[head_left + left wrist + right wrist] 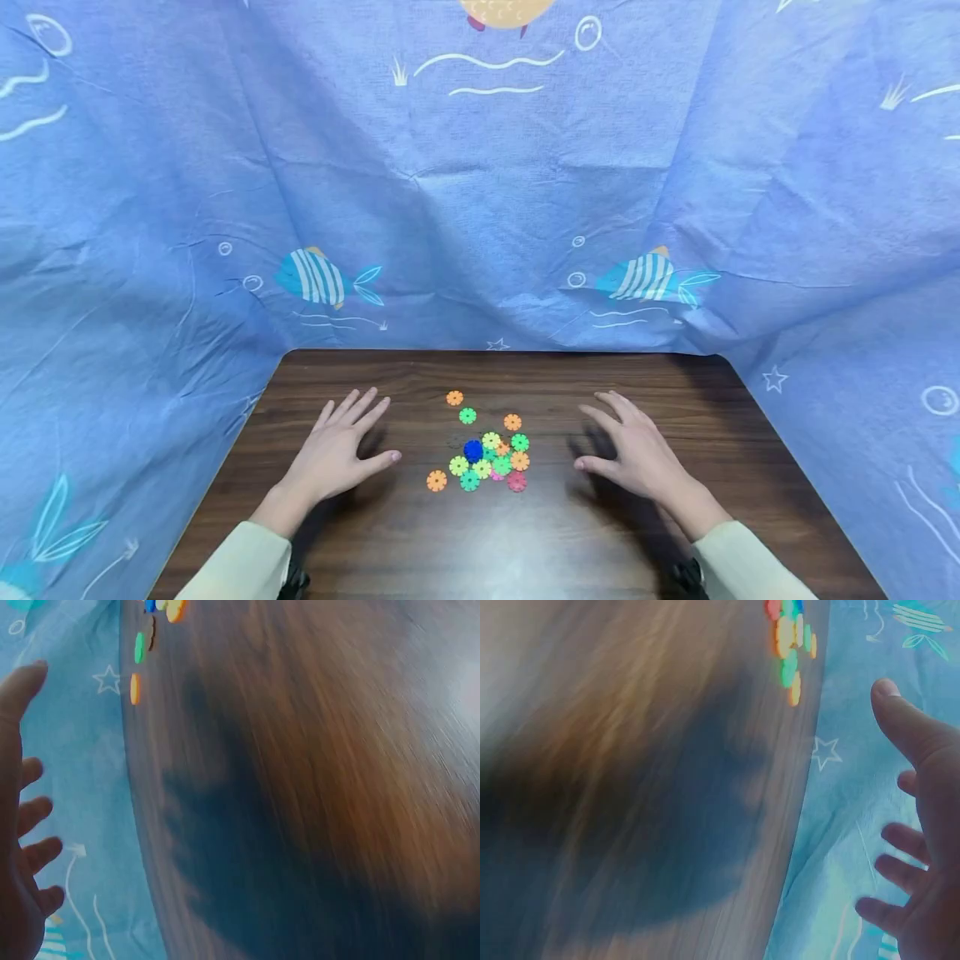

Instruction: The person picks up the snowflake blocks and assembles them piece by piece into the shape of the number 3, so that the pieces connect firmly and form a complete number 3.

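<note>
In the head view, notched plastic discs lie in a loose cluster mid-table, a blue disc [472,451] among green, yellow, orange and pink ones. An orange disc [454,398] and a green disc [468,416] lie apart toward the back. A further orange disc [437,481] sits at the cluster's left front. To the left of the discs, my left hand [341,450] hovers over the table with fingers spread and nothing in it. My right hand [637,450] is held over the table on the other side, fingers loosely extended, also holding nothing.
The dark wood-grain table [405,550] bears the hands' shadows and a bright glare at the front. A blue cloth [480,208] printed with fish hangs behind it and along both sides. A clear disc [455,441] lies beside the blue one.
</note>
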`<control>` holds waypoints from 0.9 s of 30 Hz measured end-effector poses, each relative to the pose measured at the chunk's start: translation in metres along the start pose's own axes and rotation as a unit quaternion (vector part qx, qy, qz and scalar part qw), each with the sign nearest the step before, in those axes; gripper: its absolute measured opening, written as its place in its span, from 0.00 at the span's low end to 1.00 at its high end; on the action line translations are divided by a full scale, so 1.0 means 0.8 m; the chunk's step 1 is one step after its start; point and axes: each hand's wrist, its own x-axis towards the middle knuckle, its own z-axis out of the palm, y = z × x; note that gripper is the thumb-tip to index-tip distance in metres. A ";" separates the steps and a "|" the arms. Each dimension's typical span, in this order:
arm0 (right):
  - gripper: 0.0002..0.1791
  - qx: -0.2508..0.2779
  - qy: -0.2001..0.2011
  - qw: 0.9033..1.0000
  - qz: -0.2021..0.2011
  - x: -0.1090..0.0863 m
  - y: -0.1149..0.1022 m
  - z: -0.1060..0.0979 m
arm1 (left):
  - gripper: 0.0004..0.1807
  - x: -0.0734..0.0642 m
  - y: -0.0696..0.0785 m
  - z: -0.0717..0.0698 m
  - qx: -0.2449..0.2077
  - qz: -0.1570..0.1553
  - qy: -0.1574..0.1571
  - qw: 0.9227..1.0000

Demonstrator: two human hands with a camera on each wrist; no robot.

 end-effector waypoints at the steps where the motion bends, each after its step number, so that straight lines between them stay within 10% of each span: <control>1: 0.47 0.011 -0.001 1.000 -0.005 0.005 -0.003 0.001 | 0.49 0.002 0.003 0.002 -0.006 0.005 0.001 1.000; 27: 0.19 0.132 -0.078 0.988 0.010 0.087 -0.046 0.079 | 0.22 0.076 0.084 0.070 -0.192 0.038 -0.069 0.978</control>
